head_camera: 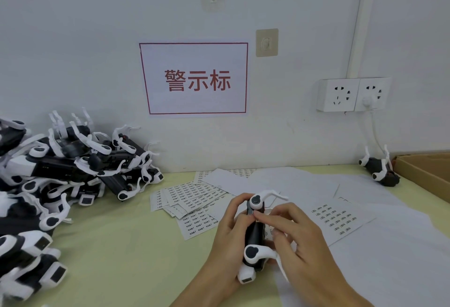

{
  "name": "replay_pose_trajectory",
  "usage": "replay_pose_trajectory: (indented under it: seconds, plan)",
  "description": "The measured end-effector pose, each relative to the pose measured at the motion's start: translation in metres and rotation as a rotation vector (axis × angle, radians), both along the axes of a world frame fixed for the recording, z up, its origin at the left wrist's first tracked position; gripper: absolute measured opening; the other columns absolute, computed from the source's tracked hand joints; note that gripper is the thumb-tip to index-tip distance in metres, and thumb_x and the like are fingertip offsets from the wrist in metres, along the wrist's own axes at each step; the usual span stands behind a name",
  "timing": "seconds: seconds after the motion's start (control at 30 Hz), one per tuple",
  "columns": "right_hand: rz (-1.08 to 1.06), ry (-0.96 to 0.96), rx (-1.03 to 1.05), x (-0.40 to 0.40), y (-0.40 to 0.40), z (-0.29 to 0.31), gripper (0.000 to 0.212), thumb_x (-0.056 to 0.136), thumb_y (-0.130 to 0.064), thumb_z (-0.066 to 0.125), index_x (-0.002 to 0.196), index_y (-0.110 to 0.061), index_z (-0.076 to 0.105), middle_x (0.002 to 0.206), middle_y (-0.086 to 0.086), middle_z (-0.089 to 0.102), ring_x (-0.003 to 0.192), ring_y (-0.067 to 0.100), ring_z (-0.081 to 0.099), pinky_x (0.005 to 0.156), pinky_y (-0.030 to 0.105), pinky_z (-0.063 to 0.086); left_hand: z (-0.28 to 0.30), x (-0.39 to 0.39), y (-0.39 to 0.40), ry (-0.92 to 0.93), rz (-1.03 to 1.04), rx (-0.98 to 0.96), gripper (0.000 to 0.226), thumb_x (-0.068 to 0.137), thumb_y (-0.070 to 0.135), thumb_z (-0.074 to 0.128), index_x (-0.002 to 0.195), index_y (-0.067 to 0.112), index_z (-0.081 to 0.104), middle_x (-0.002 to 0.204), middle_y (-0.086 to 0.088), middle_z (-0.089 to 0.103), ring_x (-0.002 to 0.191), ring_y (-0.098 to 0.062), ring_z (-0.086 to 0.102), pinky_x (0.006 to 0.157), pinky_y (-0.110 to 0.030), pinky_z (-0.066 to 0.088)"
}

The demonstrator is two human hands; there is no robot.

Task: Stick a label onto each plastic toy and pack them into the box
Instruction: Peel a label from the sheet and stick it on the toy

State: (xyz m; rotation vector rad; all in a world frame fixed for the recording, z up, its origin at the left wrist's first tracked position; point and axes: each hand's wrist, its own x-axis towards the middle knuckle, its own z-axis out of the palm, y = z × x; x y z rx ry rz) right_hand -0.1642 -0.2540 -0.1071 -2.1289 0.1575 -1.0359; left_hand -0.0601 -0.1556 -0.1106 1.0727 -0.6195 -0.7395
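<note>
From the head view, my left hand (pixel 227 230) wraps round a black-and-white toy (pixel 254 233) near the desk's (pixel 126 246) front edge, fingers curled behind its body. My right hand (pixel 295 238) grips the toy's other side, and its fingertips (pixel 258 214) press on the toy's upper body — whether a label sits beneath them I cannot tell. The toy stands nearly upright between both hands, its white end downward.

To the left a pile of toys (pixel 60 173) reaches to the desk's left edge. Label sheets (pixel 194 199) lie fanned just beyond my hands, and another sheet (pixel 338 219) lies to the right on white paper (pixel 389 258). Bare desk lies between the pile and my left hand. At the far right a box (pixel 428 170) meets the frame edge — a single toy (pixel 379 170) rests beside it against the wall (pixel 73 39).
</note>
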Motion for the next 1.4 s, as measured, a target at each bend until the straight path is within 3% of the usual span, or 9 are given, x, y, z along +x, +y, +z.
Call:
replay_pose_trajectory:
  seconds: [0.27, 0.47, 0.63, 0.77, 0.87, 0.93, 1.17, 1.27, 1.4]
  plan:
    - [0.039, -0.065, -0.037, 0.002, -0.001, 0.001, 0.050, 0.079, -0.020, 0.036, 0.101, -0.026, 0.080, 0.104, -0.015, 0.065, 0.100, 0.006, 0.065, 0.081, 0.017, 0.051, 0.000, 0.001, -0.001, 0.071, 0.022, -0.020, 0.035, 0.093, 0.005, 0.048, 0.116, 0.026, 0.064, 0.101, -0.018, 0.067, 0.084, -0.028, 0.058, 0.065, -0.032, 0.049]
    - [0.030, -0.166, 0.126, -0.001, -0.003, 0.003, 0.040, 0.074, 0.004, 0.043, 0.070, -0.020, 0.074, 0.094, -0.011, 0.068, 0.093, 0.011, 0.067, 0.072, 0.014, 0.051, 0.003, 0.001, 0.002, 0.169, -0.048, -0.116, 0.033, 0.087, 0.010, 0.060, 0.117, 0.022, 0.061, 0.100, -0.018, 0.067, 0.071, -0.033, 0.066, 0.065, -0.037, 0.054]
    - [-0.108, -0.116, 0.279, -0.004, -0.007, 0.004, 0.019, 0.080, -0.021, 0.053, 0.098, -0.026, 0.057, 0.105, -0.015, 0.055, 0.108, 0.007, 0.054, 0.080, 0.026, 0.042, 0.005, 0.001, 0.005, 0.113, -0.070, -0.090, 0.043, 0.083, 0.012, 0.069, 0.123, 0.026, 0.061, 0.119, -0.023, 0.064, 0.067, -0.041, 0.068, 0.064, -0.042, 0.057]
    - [0.086, 0.017, 0.544, -0.005, -0.006, 0.007, 0.043, 0.087, -0.043, 0.070, 0.125, -0.041, 0.052, 0.121, -0.024, 0.057, 0.114, 0.001, 0.058, 0.088, 0.024, 0.047, 0.005, 0.000, 0.004, 0.060, -0.152, -0.095, 0.045, 0.084, 0.009, 0.066, 0.128, 0.021, 0.063, 0.129, -0.025, 0.061, 0.097, -0.043, 0.067, 0.079, -0.044, 0.058]
    - [0.299, 0.040, 0.655, -0.005, -0.006, 0.009, 0.036, 0.088, -0.023, 0.070, 0.123, -0.024, 0.063, 0.111, 0.002, 0.071, 0.099, 0.019, 0.070, 0.076, 0.027, 0.056, 0.004, -0.001, 0.004, 0.003, -0.212, -0.126, 0.049, 0.088, 0.006, 0.061, 0.136, 0.013, 0.058, 0.136, -0.024, 0.057, 0.126, -0.041, 0.056, 0.105, -0.044, 0.046]
    - [0.288, 0.027, 0.603, -0.005, -0.006, 0.010, 0.017, 0.091, -0.011, 0.065, 0.108, -0.014, 0.068, 0.095, 0.011, 0.071, 0.086, 0.021, 0.070, 0.069, 0.024, 0.055, 0.003, 0.000, 0.004, -0.004, -0.231, -0.118, 0.051, 0.086, 0.008, 0.063, 0.136, 0.016, 0.059, 0.137, -0.021, 0.058, 0.129, -0.040, 0.053, 0.109, -0.043, 0.043]
    - [0.118, -0.029, 0.590, 0.000, -0.013, 0.009, 0.011, 0.090, -0.012, 0.068, 0.092, -0.023, 0.069, 0.094, -0.003, 0.073, 0.077, 0.010, 0.071, 0.059, 0.020, 0.054, 0.001, 0.006, 0.006, 0.178, -0.245, -0.130, 0.053, 0.081, 0.020, 0.064, 0.133, 0.030, 0.063, 0.133, -0.019, 0.062, 0.113, -0.041, 0.063, 0.091, -0.042, 0.049]
    - [-0.006, -0.084, 0.678, 0.001, -0.020, 0.006, 0.013, 0.088, -0.022, 0.070, 0.094, -0.032, 0.064, 0.090, -0.010, 0.071, 0.078, 0.008, 0.071, 0.057, 0.020, 0.054, 0.002, 0.009, 0.007, 0.270, -0.142, -0.127, 0.058, 0.071, 0.019, 0.072, 0.128, 0.017, 0.064, 0.128, -0.026, 0.062, 0.116, -0.048, 0.060, 0.088, -0.048, 0.047]
    - [-0.091, -0.106, 0.710, 0.002, -0.027, -0.001, 0.020, 0.088, -0.027, 0.070, 0.104, -0.037, 0.062, 0.093, -0.020, 0.067, 0.084, 0.003, 0.068, 0.055, 0.017, 0.053, 0.002, 0.008, 0.005, 0.297, -0.033, -0.167, 0.036, 0.076, 0.013, 0.071, 0.111, 0.011, 0.064, 0.108, -0.018, 0.066, 0.086, -0.031, 0.064, 0.066, -0.038, 0.049]
